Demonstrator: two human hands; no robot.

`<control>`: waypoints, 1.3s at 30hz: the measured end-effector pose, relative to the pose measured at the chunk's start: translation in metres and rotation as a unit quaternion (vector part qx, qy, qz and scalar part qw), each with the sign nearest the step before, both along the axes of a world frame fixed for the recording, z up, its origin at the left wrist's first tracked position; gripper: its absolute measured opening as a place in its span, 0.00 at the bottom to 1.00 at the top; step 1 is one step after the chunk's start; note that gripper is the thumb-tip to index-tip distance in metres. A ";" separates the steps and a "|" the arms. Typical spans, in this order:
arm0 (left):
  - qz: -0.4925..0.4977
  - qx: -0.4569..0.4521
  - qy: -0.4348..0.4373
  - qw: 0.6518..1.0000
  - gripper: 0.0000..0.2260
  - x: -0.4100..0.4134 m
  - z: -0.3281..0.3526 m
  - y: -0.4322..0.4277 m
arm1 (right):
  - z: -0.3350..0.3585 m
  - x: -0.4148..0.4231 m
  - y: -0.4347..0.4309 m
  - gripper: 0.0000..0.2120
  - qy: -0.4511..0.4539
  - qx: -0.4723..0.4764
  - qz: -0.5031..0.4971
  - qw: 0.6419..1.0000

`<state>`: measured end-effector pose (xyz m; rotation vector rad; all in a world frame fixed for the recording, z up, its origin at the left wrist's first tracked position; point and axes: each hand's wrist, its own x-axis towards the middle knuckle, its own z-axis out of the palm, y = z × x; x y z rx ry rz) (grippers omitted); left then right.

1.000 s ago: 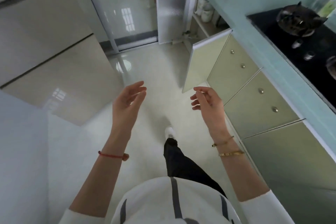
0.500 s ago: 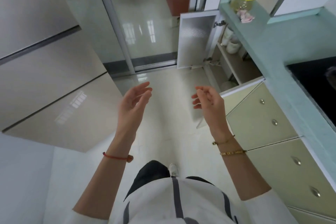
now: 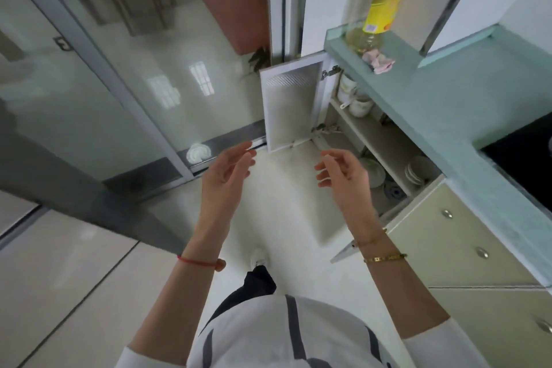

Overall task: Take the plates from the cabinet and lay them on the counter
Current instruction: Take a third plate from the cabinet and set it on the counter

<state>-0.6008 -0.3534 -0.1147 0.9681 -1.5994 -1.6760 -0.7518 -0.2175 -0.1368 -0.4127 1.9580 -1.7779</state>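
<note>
The low cabinet [image 3: 373, 140] under the pale green counter [image 3: 442, 98] stands with both doors swung out. On its bottom shelf a stack of white plates [image 3: 416, 172] leans on edge, with a white dish [image 3: 373, 173] beside it. White cups [image 3: 355, 98] sit on the upper shelf. My left hand [image 3: 224, 179] and my right hand [image 3: 343, 179] are raised in front of me over the floor, fingers apart, holding nothing. The right hand is just left of the cabinet opening and partly covers the dish.
The far cabinet door [image 3: 291, 107] sticks out into the walkway; the near door [image 3: 361, 233] juts out behind my right wrist. An oil bottle [image 3: 379, 9] and a pink cloth [image 3: 378, 61] sit on the counter's end. Glass sliding doors [image 3: 104, 84] close the left side. A black hob [image 3: 522, 152] is at right.
I have walked toward the open cabinet, which now appears nearer with the plates in sight. Both hands stayed raised and empty.
</note>
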 end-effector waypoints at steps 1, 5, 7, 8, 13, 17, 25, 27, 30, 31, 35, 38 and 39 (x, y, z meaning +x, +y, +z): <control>-0.016 0.002 0.001 1.000 0.09 -0.016 0.002 -0.021 | 0.000 -0.009 -0.015 0.06 0.001 -0.002 -0.020 1.000; -0.075 0.013 0.014 0.997 0.09 -0.083 0.015 -0.093 | 0.000 -0.045 -0.066 0.07 0.004 -0.006 -0.087 0.996; -0.106 0.031 0.011 0.994 0.08 -0.113 0.021 -0.116 | -0.001 -0.060 -0.082 0.08 -0.003 0.003 -0.115 0.993; -0.121 0.039 0.005 0.992 0.08 -0.129 0.023 -0.125 | -0.002 -0.069 -0.090 0.08 -0.008 0.010 -0.131 0.991; -0.221 0.029 -0.019 0.975 0.08 -0.210 0.010 -0.163 | -0.013 -0.118 -0.121 0.07 -0.023 0.021 -0.215 0.976; -0.292 0.020 -0.027 0.956 0.10 -0.276 -0.008 -0.184 | -0.026 -0.164 -0.135 0.07 -0.030 0.024 -0.272 0.962; -0.388 0.005 -0.033 0.921 0.09 -0.406 -0.025 -0.216 | -0.035 -0.257 -0.146 0.07 -0.050 0.026 -0.371 0.927; -0.419 0.003 -0.047 0.907 0.09 -0.432 -0.029 -0.219 | -0.037 -0.275 -0.147 0.08 -0.058 0.028 -0.396 0.916; -0.459 -0.006 -0.062 0.886 0.10 -0.462 -0.039 -0.220 | -0.043 -0.297 -0.148 0.08 -0.065 0.034 -0.429 0.900; -0.470 -0.008 -0.069 0.880 0.10 -0.471 -0.044 -0.220 | -0.046 -0.304 -0.148 0.08 -0.068 0.037 -0.441 0.894; -0.516 -0.012 -0.091 0.852 0.09 -0.505 -0.073 -0.220 | -0.073 -0.322 -0.148 0.07 -0.070 0.051 -0.477 0.875; -0.552 -0.020 -0.073 0.831 0.10 -0.532 -0.106 -0.217 | -0.106 -0.335 -0.145 0.07 -0.065 0.050 -0.509 0.857; -0.562 -0.029 -0.061 0.824 0.10 -0.542 -0.122 -0.214 | -0.123 -0.341 -0.144 0.07 -0.059 0.050 -0.519 0.851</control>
